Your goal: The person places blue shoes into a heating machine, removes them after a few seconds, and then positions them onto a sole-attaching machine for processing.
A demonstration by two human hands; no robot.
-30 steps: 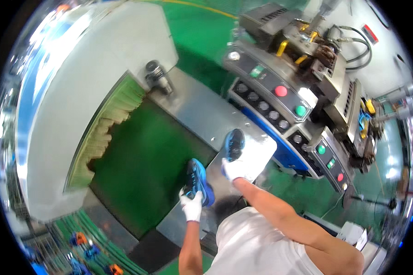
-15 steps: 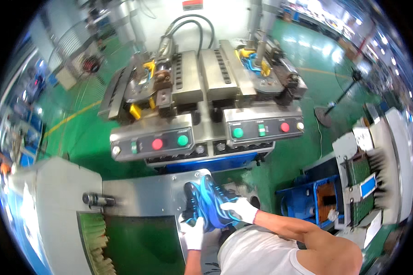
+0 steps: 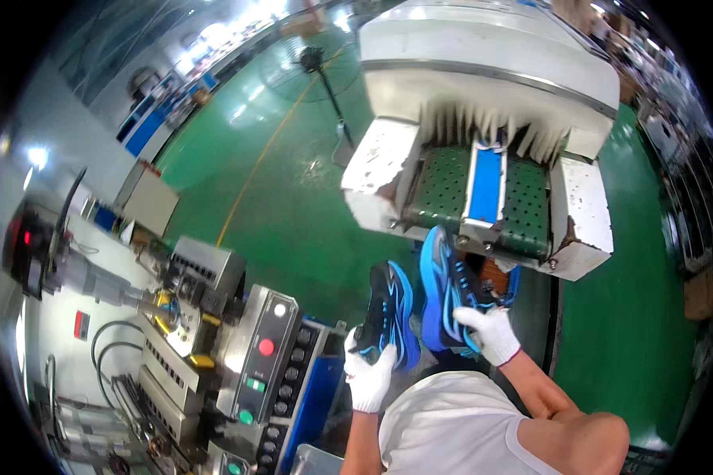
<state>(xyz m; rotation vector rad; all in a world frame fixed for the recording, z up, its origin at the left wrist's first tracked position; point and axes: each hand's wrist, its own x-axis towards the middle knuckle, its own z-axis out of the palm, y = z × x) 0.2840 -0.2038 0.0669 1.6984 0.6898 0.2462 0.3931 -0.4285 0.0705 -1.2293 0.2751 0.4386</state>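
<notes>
The white-gloved left hand (image 3: pixel 370 376) holds a black sneaker with a blue sole (image 3: pixel 387 305) by its heel end; just beside it, a matching blue-edged sneaker (image 3: pixel 445 291) is held likewise by the white-gloved right hand (image 3: pixel 489 334). Rear-end grips could let toes dip and strike the green perforated conveyor (image 3: pixel 524 202).

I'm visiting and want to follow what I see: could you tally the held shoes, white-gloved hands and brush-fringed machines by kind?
Held shoes: 2
White-gloved hands: 2
Brush-fringed machine: 1
Total: 5
</notes>
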